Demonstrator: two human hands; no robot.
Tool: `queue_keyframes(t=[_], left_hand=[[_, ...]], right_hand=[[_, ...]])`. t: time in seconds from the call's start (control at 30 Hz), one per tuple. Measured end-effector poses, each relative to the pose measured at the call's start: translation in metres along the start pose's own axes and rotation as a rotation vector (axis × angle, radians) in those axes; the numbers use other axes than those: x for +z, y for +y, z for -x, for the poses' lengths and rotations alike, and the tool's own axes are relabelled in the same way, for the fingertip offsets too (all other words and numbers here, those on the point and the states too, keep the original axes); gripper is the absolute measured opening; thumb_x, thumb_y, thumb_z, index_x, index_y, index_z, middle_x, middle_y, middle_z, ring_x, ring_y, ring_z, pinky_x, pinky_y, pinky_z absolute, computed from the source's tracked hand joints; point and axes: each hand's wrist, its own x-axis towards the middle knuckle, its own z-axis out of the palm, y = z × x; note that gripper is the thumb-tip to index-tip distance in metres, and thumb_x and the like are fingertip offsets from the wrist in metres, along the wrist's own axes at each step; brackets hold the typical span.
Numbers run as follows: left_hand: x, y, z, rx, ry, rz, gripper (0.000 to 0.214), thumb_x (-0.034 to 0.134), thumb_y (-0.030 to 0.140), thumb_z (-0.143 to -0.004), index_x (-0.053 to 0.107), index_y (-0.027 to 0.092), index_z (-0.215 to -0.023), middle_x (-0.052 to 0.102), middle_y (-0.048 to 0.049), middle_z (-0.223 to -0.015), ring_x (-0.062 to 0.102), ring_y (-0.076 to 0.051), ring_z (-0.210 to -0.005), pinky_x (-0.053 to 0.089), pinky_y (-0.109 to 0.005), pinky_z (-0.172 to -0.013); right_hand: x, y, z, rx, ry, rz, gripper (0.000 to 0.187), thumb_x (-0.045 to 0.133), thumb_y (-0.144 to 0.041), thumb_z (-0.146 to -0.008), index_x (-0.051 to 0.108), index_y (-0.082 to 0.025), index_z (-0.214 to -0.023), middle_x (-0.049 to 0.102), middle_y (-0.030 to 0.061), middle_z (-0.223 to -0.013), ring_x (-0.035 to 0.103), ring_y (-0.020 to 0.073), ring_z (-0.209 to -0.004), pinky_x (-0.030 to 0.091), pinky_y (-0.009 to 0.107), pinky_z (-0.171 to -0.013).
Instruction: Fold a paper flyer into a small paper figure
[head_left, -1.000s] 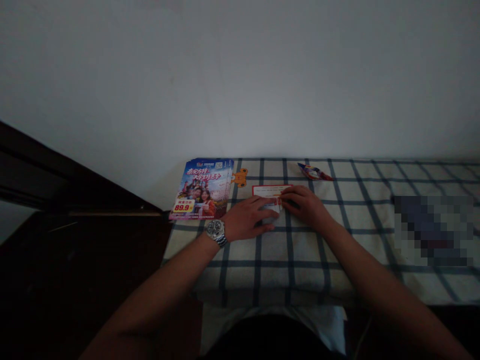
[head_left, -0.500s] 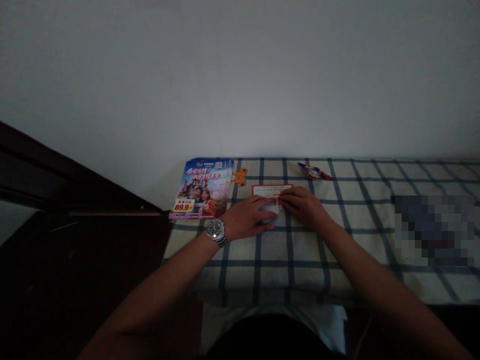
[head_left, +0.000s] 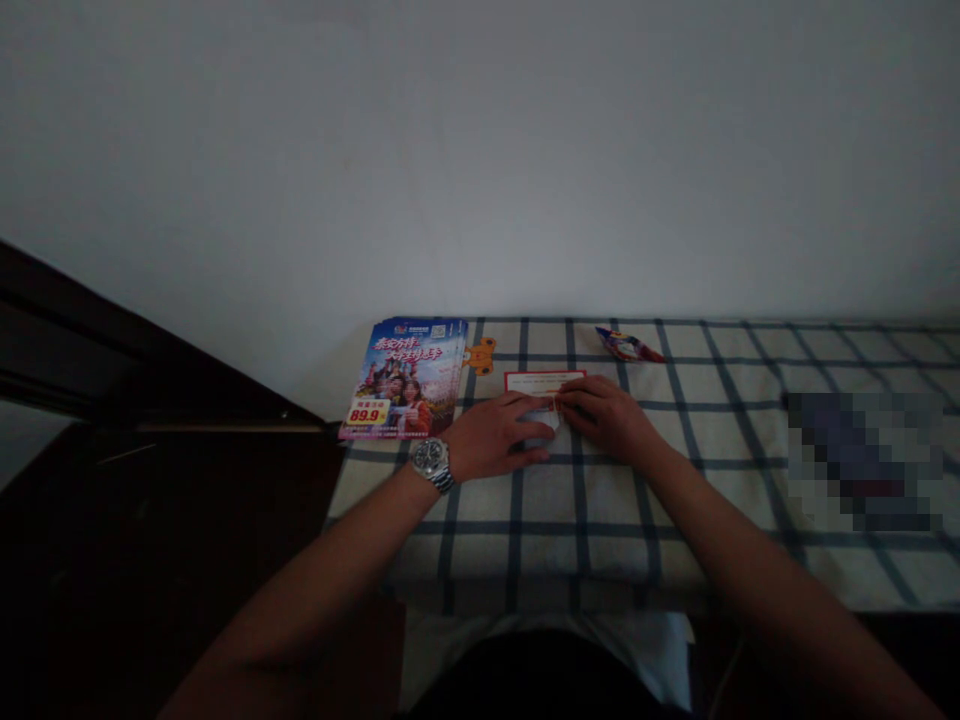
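Observation:
A white paper sheet with a red border (head_left: 541,381) lies on the checked tablecloth (head_left: 720,440). My left hand (head_left: 495,437), with a metal watch on its wrist, rests flat on the sheet's near part, fingers stretched out. My right hand (head_left: 609,413) presses on the sheet's right side with its fingers curled down against the paper. The two hands' fingertips meet near the sheet's middle, and most of the sheet is hidden under them.
A stack of colourful flyers (head_left: 405,377) lies at the table's left end, with a small orange shape (head_left: 480,354) beside it. A folded colourful paper piece (head_left: 627,344) sits near the wall. Dark wooden furniture (head_left: 135,400) stands to the left. A blurred patch covers the right.

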Motion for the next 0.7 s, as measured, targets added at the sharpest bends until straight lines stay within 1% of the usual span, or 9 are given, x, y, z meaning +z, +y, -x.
queue_keyframes(t=[0.13, 0.27, 0.4, 0.53, 0.6, 0.7], left_hand=[[0.0013, -0.0014, 0.0003, -0.009, -0.003, 0.005, 0.033, 0.056, 0.048, -0.101, 0.070, 0.028, -0.122, 0.052, -0.0066, -0.151, 0.048, -0.028, -0.138, 0.046, -0.047, -0.114], [0.0026, -0.0015, 0.0005, -0.012, 0.010, 0.019, 0.031, 0.058, 0.047, -0.100, 0.070, 0.029, -0.122, 0.051, -0.0063, -0.152, 0.048, -0.027, -0.139, 0.045, -0.048, -0.115], [0.0019, -0.0024, 0.0004, 0.004, 0.020, 0.037, 0.031, 0.058, 0.047, -0.100, 0.071, 0.028, -0.122, 0.054, -0.0068, -0.148, 0.049, -0.026, -0.138, 0.043, -0.047, -0.116], [0.0015, -0.0046, 0.0007, 0.035, 0.022, 0.026, 0.031, 0.057, 0.046, -0.101, 0.070, 0.029, -0.124, 0.054, -0.0056, -0.149, 0.048, -0.025, -0.139, 0.040, -0.047, -0.118], [0.0017, -0.0055, 0.0010, 0.041, 0.024, 0.007, 0.032, 0.057, 0.045, -0.100, 0.068, 0.030, -0.126, 0.055, -0.0044, -0.149, 0.047, -0.026, -0.138, 0.038, -0.048, -0.118], [0.0020, -0.0071, 0.0018, 0.012, 0.030, -0.032, 0.037, 0.058, 0.044, -0.100, 0.063, 0.030, -0.134, 0.057, -0.0044, -0.148, 0.047, -0.027, -0.137, 0.036, -0.050, -0.117]], right_hand=[[-0.0013, -0.0022, -0.0012, -0.002, -0.009, -0.021, 0.021, 0.062, -0.027, -0.098, 0.074, -0.026, -0.115, 0.074, 0.0099, -0.114, 0.067, 0.0279, -0.107, 0.057, 0.050, -0.095], [-0.0021, -0.0034, -0.0021, -0.013, -0.035, -0.011, 0.020, 0.061, -0.027, -0.099, 0.074, -0.027, -0.114, 0.074, 0.0082, -0.115, 0.067, 0.0273, -0.109, 0.056, 0.049, -0.097], [-0.0012, -0.0019, -0.0016, -0.031, -0.047, -0.003, 0.019, 0.061, -0.027, -0.099, 0.074, -0.027, -0.113, 0.074, 0.0070, -0.119, 0.066, 0.0268, -0.112, 0.054, 0.049, -0.100], [-0.0009, -0.0011, -0.0014, -0.041, -0.048, -0.018, 0.019, 0.062, -0.026, -0.099, 0.074, -0.027, -0.114, 0.074, 0.0069, -0.118, 0.065, 0.0266, -0.113, 0.054, 0.049, -0.101], [-0.0015, -0.0015, -0.0018, -0.051, -0.043, -0.019, 0.019, 0.061, -0.026, -0.099, 0.074, -0.026, -0.113, 0.074, 0.0074, -0.118, 0.065, 0.0267, -0.112, 0.054, 0.049, -0.101], [-0.0024, -0.0026, -0.0022, -0.056, -0.035, -0.010, 0.019, 0.062, -0.026, -0.099, 0.074, -0.025, -0.113, 0.074, 0.0077, -0.118, 0.065, 0.0264, -0.111, 0.054, 0.048, -0.099]])
